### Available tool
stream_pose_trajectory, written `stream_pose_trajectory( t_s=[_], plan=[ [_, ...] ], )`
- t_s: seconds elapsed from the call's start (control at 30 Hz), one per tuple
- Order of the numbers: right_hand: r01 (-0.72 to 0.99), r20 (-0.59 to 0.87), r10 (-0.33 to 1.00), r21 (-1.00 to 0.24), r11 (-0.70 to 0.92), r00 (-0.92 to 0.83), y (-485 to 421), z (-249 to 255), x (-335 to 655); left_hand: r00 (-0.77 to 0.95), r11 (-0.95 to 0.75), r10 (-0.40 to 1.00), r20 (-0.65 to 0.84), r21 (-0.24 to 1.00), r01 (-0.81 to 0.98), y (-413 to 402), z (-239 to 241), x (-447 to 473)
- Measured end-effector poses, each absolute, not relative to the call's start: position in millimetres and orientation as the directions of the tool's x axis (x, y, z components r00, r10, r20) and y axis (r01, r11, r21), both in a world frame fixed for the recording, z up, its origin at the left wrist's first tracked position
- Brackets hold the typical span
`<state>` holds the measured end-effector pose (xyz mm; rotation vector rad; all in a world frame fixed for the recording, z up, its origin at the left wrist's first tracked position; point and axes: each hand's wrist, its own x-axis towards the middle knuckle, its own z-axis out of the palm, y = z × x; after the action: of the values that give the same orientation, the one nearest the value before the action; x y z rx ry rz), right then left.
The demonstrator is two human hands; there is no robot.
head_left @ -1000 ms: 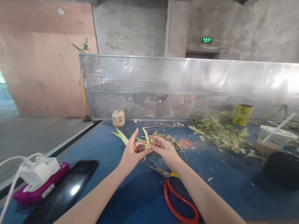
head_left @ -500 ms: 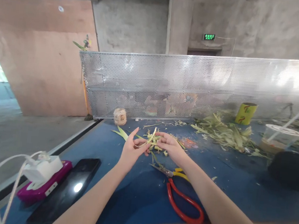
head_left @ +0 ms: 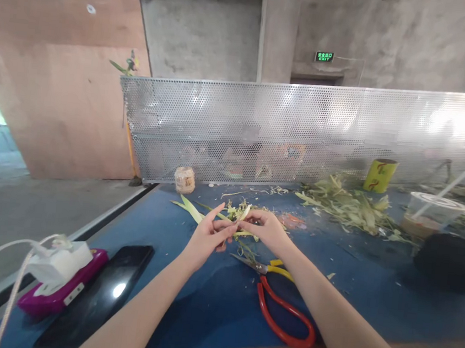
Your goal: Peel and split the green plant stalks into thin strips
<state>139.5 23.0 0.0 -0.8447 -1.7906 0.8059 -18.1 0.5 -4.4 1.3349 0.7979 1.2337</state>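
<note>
Over the blue tabletop my two hands meet. My left hand (head_left: 204, 238) is closed, its thumb and fingers pinching the lower end of a pale plant strip (head_left: 247, 211); one finger points upward. On the strip's other side my right hand (head_left: 267, 231) is closed too, fingertips pressed on it close to the left thumb. Behind and below the fingers lies a small heap of yellow-green plant bits (head_left: 234, 212). Long green leaves (head_left: 189, 209) lie left of that heap. Nearer to me are red-handled scissors (head_left: 300, 341), with a yellow-handled tool (head_left: 282, 272) partly hidden by my right forearm.
At left lie a black phone (head_left: 95, 298) and a purple power strip (head_left: 42, 301) with a white charger (head_left: 60, 266). A twine roll (head_left: 184, 180) stands by the perforated metal screen (head_left: 230, 118). Rightward are dried husks (head_left: 345, 205), a yellow roll (head_left: 380, 175), a plastic cup (head_left: 431, 214) and a black object (head_left: 451, 262).
My hands have come closer together, and the right fingertips now meet the left thumb at the strip. Less of the strip shows. The camera view has shifted slightly.
</note>
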Motion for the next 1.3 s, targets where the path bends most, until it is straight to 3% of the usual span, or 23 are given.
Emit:
stream_pose_trajectory(
  t_s=[0.23,0.63,0.77,0.97,1.13,1.3],
  plan=[
    [0.206,0.460,0.843,-0.829,0.520,-0.279,21,1,137,0.336,-0.109,0.931,0.141,0.988,-0.114,3,-6,-19],
    [0.179,0.496,0.860,-0.841,0.511,-0.120,22,1,140,0.397,-0.301,0.885,0.245,0.950,0.084,3,-3,-19],
    [0.157,0.390,0.899,-0.893,0.422,-0.199,24,-2,139,0.338,-0.282,0.909,0.242,0.957,0.074,2,-2,-21],
    [0.186,0.318,0.900,-0.905,0.381,-0.299,25,-2,143,0.257,-0.192,0.943,0.210,0.977,-0.091,0,4,-22],
    [0.200,0.319,0.914,-0.907,0.372,-0.250,23,3,148,0.255,-0.282,0.926,0.278,0.959,-0.022,6,2,-28],
    [0.235,0.235,0.875,-0.904,0.357,-0.424,21,1,148,0.267,-0.344,0.908,0.323,0.938,0.034,8,1,-30]
  ],
)
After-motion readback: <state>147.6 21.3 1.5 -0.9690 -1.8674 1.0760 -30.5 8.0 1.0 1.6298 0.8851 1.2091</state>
